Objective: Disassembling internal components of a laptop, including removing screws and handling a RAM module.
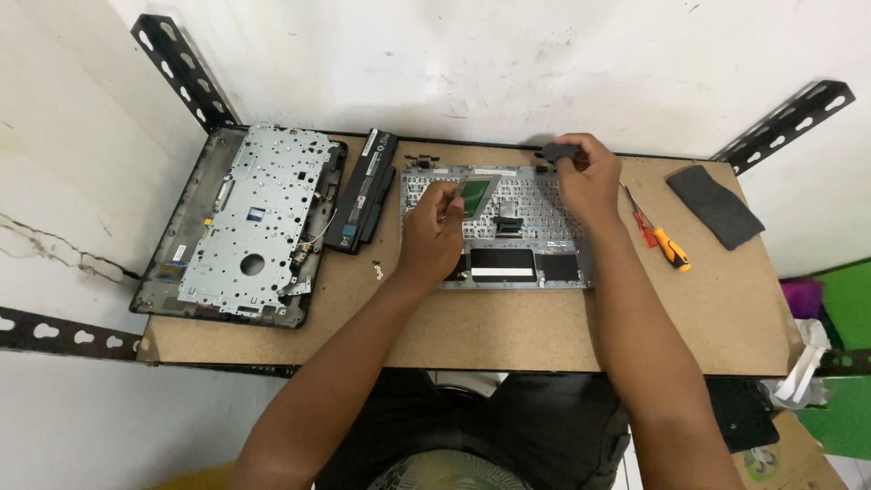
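Centrally, a laptop palmrest panel [508,238], turned underside up, lies flat on the brown worktable [472,327], its silver keyboard backing plate facing the camera.

Item: green circuit board [475,192], small, lying on the upper middle of the panel, directly beside the fingertips of the left hand.

Item: left hand [430,234], resting on the left part of the panel, fingers curled inward and pinched near the edge of the green board; whether it actually grips the board cannot be told.

Item: right hand [588,177], at the panel's upper right corner, fingers closed around a small dark grey part [560,151] at the far edge of the panel.

Item: black foil patches, three, along the near edge of the panel, just right of the left wrist.

Item: small loose metal piece [378,269], on the table just left of the panel, near the left wrist.

Item: black laptop battery [363,191], long, lying between the panel and the base chassis.

Item: laptop base chassis [249,222], with a perforated silver metal frame, at the table's left end, well apart from both hands.

Item: screwdriver [670,247], orange and black handle, to the right of the panel, near the right forearm; a slimmer red-handled tool [640,222] lies just beside it.

Item: dark grey cloth [715,205], at the far right of the table.
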